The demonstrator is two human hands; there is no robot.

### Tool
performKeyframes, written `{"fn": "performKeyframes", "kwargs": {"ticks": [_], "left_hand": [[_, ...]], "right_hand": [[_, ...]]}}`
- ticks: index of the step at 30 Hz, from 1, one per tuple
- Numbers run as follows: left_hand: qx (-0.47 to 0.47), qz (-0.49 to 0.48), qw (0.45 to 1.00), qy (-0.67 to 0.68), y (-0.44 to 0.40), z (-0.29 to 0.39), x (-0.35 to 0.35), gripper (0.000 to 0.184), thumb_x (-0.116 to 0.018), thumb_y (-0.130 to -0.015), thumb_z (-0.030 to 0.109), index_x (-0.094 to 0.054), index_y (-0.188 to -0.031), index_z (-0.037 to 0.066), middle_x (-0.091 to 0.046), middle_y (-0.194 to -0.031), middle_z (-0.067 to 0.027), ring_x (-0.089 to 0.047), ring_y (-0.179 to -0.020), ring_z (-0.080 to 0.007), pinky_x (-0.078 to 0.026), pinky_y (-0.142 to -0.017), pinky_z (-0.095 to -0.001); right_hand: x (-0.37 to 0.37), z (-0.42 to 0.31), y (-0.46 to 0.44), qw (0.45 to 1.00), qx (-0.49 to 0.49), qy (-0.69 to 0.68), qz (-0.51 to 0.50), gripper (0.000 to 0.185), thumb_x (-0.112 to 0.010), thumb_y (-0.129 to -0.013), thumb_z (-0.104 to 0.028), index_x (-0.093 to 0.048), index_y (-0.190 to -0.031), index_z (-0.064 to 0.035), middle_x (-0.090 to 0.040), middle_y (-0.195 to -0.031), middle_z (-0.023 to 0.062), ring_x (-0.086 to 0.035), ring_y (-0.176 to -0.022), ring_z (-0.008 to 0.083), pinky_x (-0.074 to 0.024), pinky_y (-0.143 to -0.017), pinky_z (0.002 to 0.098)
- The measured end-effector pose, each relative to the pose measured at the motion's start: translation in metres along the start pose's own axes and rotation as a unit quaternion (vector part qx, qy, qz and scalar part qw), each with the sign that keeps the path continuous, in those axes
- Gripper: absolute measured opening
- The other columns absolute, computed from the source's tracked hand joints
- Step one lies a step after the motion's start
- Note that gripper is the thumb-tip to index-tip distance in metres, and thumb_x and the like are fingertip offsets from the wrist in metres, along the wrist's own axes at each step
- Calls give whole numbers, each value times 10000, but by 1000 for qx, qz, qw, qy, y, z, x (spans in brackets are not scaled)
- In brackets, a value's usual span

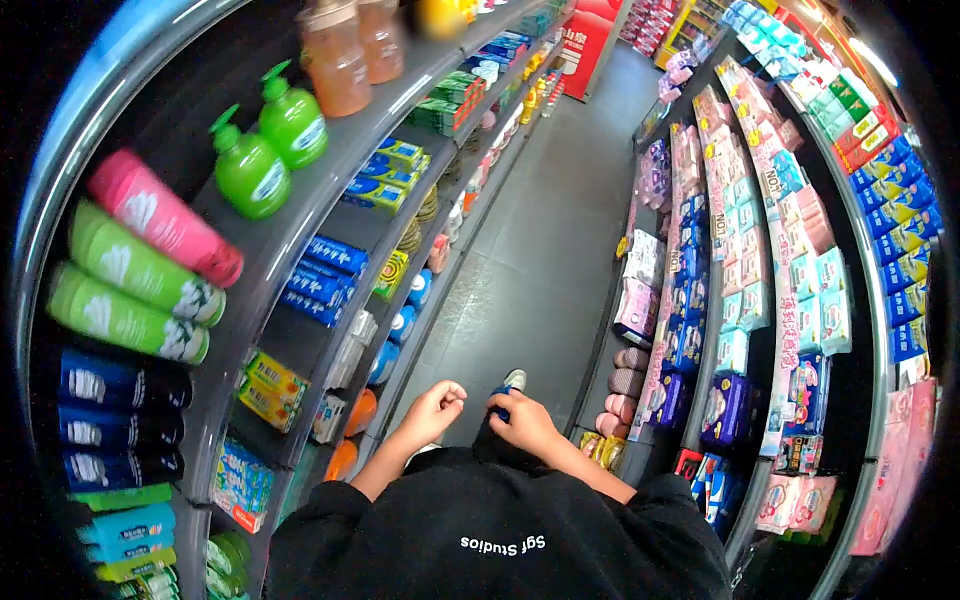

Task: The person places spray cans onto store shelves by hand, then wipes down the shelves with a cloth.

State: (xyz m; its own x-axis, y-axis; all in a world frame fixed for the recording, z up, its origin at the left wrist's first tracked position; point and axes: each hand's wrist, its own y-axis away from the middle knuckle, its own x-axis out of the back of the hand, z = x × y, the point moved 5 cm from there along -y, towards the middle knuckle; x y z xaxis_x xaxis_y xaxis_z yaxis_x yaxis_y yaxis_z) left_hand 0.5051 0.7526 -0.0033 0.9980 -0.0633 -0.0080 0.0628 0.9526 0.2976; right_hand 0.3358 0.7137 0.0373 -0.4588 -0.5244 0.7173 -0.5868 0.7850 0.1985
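Observation:
My left hand is raised in front of my body over the aisle, its fingers curled in, and nothing shows in it. To its right, my right hand bends its fingers downward beside a small dark-blue patch. Whether that patch is a held thing or part of my clothing or footwear, I cannot tell. Just beyond it a light shoe shows on the floor. Neither hand touches a shelf. Nearest my left hand are an orange round-ended item and blue ones on the low left shelf.
Shelves flank the grey tiled aisle. On the left are green pump bottles, pink and green tubes and boxes. Packaged goods fill the right shelves. A red display stands at the far end.

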Motion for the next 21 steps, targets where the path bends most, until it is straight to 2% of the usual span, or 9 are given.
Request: {"fn": "performKeyframes", "kwargs": {"ticks": [3,4,6,8,11,14,17,20,21], "left_hand": [[-26,-18,997,-72,-46,22,-19,127,-593,-845,68,-564,-963,33,-553,-810,1,-513,-727,-79,-443,-677,-236],[-5,-28,997,-66,-63,24,-26,123,-594,-843,66,-570,-958,31,-554,-811,5,-511,-724,-79,-445,-668,-238],[-27,-28,996,-76,-98,37,-41,130,-597,-835,63,-568,-958,32,-544,-787,11,-506,-710,-80,-442,-648,-243],[-21,-20,995,-92,-137,47,-55,125,-598,-832,61,-569,-950,31,-531,-773,14,-499,-701,-82,-435,-634,-245],[-45,-10,992,-116,-182,63,-79,101,-605,-820,62,-574,-911,28,-483,-719,15,-460,-649,-79,-401,-586,-248],[-56,-7,991,-125,-220,98,-98,93,-602,-822,71,-574,-902,33,-470,-681,19,-447,-617,-75,-388,-569,-252],[-44,-20,992,-120,-254,101,-109,98,-594,-839,102,-572,-911,39,-460,-637,32,-446,-599,-72,-377,-554,-255],[-7,-40,993,-114,-283,101,-116,113,-596,-838,108,-568,-921,36,-476,-635,22,-451,-597,-74,-380,-549,-264],[-43,-45,990,-125,-296,93,-117,115,-590,-843,106,-564,-929,34,-486,-641,13,-461,-599,-82,-389,-550,-275]], "right_hand": [[28,32,-22,998,-50,-45,8,417,-610,-754,-194,-563,-1161,-116,-610,-994,175,-599,-927,366,-484,-803,421],[36,45,-32,998,-43,-48,12,417,-610,-754,-194,-563,-1161,-116,-610,-994,175,-599,-927,366,-484,-803,421],[59,73,-50,992,-43,-74,88,514,-622,-748,-203,-500,-1233,-83,-607,-1017,193,-599,-942,376,-481,-818,424],[86,104,-73,991,-31,-82,97,528,-638,-739,-186,-464,-1216,-44,-602,-997,220,-604,-948,374,-478,-825,425],[137,146,-104,977,-91,-162,108,440,-664,-714,-154,-470,-1088,-27,-581,-961,224,-599,-908,356,-474,-806,405],[191,183,-128,975,-29,-115,188,415,-688,-708,-197,-519,-1039,-12,-554,-1001,196,-578,-921,358,-475,-803,406],[226,221,-149,968,-34,-98,230,349,-693,-698,-181,-559,-960,6,-546,-979,184,-570,-904,342,-471,-797,395],[249,238,-165,965,-45,-135,219,336,-693,-696,-179,-566,-943,10,-554,-941,181,-571,-884,341,-470,-787,387],[254,240,-170,964,-44,-149,218,319,-685,-698,-176,-574,-931,12,-564,-922,183,-577,-868,341,-470,-783,377]]}}
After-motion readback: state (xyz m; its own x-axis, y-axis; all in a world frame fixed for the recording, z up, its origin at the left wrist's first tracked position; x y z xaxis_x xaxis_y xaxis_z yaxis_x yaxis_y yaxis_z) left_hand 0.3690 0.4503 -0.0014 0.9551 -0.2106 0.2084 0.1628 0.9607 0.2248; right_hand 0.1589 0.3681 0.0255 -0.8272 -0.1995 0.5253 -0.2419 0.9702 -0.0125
